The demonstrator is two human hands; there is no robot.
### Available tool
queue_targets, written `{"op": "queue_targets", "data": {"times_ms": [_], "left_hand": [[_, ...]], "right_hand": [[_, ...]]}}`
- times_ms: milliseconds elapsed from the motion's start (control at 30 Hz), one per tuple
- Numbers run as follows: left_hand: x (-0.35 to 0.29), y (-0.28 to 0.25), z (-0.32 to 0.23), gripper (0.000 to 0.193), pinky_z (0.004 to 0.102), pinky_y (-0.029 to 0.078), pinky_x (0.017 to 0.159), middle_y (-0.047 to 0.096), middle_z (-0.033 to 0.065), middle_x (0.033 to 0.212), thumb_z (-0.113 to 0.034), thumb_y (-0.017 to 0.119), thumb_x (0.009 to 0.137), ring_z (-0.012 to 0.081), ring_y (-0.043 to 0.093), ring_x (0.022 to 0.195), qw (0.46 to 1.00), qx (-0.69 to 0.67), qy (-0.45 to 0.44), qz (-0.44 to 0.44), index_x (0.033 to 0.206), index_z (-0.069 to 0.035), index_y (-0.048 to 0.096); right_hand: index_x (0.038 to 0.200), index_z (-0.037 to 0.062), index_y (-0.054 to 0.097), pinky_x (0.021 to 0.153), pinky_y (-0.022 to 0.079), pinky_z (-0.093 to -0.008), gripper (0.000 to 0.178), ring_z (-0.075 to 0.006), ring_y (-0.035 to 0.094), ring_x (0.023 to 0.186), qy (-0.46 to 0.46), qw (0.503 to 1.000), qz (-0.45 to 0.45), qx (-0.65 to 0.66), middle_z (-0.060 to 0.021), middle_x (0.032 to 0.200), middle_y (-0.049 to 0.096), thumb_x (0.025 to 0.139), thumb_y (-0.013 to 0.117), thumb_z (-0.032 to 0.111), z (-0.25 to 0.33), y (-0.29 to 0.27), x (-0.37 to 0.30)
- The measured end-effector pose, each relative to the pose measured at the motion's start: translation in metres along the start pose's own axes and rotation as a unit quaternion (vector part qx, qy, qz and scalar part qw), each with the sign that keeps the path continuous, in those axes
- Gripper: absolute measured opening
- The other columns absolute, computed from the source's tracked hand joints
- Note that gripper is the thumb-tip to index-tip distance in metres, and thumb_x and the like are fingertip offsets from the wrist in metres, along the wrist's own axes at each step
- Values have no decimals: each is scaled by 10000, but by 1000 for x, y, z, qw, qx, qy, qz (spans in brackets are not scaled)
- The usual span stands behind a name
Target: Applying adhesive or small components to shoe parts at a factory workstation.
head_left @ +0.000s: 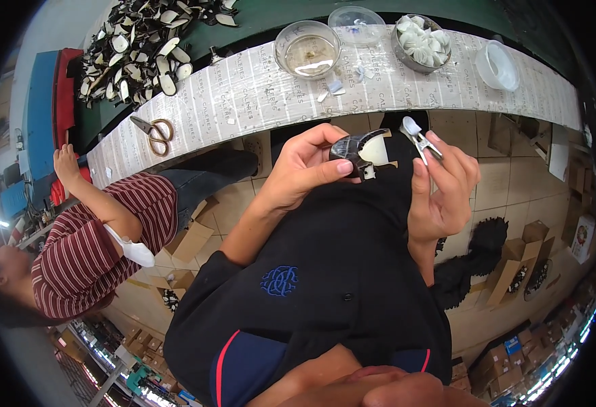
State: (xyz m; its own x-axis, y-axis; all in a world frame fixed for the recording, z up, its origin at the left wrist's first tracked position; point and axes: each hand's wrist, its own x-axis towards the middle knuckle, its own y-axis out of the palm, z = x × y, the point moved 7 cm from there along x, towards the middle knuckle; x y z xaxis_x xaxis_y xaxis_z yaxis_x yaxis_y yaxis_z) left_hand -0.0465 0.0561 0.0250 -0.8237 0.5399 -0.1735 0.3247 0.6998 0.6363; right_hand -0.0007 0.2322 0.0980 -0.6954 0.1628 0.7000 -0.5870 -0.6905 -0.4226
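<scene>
In front of my chest, my left hand (306, 166) is closed round a glossy black shoe-heel piece (350, 149). Its cream-coloured face is turned to the right, with small tan and black bits standing out at the edges. My right hand (447, 193) pinches a silver metal clip (421, 142) between thumb and fingers. The clip's jaws grip a small white pad (411, 125). A narrow gap separates pad and heel piece; they do not touch.
Across the paper-covered bench (244, 102) stand a bowl of liquid (307, 57), a tub of white wads (421, 47) and a plastic container (497, 66). Scissors (154, 134) lie left, below a heap of black-and-cream pieces (142, 54). A person in a striped shirt (101, 244) sits at left.
</scene>
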Motion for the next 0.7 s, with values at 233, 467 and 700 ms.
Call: {"op": "queue_targets", "data": {"times_ms": [233, 467, 700], "left_hand": [[0, -8, 4, 209, 394, 581, 843, 615, 61, 997, -70, 652, 878, 140, 628, 923, 996, -64, -49, -40, 1053, -12, 555], [4, -13, 10, 181, 402, 581, 848, 617, 46, 996, -74, 647, 885, 133, 628, 927, 995, -80, -49, -37, 1034, -28, 555], [4, -15, 9, 183, 382, 592, 827, 611, 73, 996, -133, 640, 885, 166, 638, 948, 995, -55, -50, -64, 986, -33, 523]], "right_hand": [[923, 9, 670, 848, 400, -370, 166, -238, 627, 837, 64, 989, 25, 129, -143, 991, 712, 768, 730, 20, -3, -2, 2], [925, 28, 684, 880, 376, -369, 177, -230, 649, 860, 35, 990, 89, 101, -123, 975, 719, 759, 743, 48, 10, 13, 3], [905, 49, 690, 891, 361, -368, 169, -233, 639, 938, 25, 991, 104, 80, -84, 967, 723, 751, 757, 70, 13, 19, 3]]}}
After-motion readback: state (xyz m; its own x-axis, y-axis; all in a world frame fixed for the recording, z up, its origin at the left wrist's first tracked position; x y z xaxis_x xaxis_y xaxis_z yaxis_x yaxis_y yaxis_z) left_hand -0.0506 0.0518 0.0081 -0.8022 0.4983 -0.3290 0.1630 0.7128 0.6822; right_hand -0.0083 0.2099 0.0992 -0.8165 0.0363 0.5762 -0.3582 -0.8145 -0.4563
